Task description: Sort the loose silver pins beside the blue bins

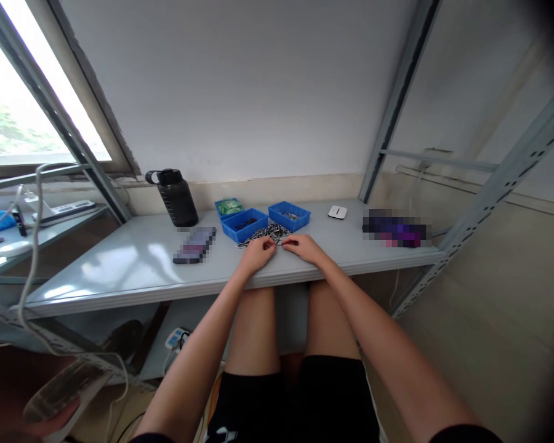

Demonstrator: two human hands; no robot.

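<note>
left hand (259, 254), right hand (303, 247): fingers curled, whether clamped cannot tell; metal pieces (273, 232) heaped just beyond fingers.

From above the thighs (253, 332), the head camera looks forward and down across the nearby table (115, 267).

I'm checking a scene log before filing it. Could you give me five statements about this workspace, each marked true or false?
1. The black bottle lies on its side. False: it stands upright.
2. The left hand and right hand are beside the pile of small metal parts. True.
3. That whole pile is inside a tray. False: it lies on the table.
4. The white square object lies right of the right-hand blue tray. True.
5. The right hand grips the bottle. False: the bottle stands well away from both hands.
</note>
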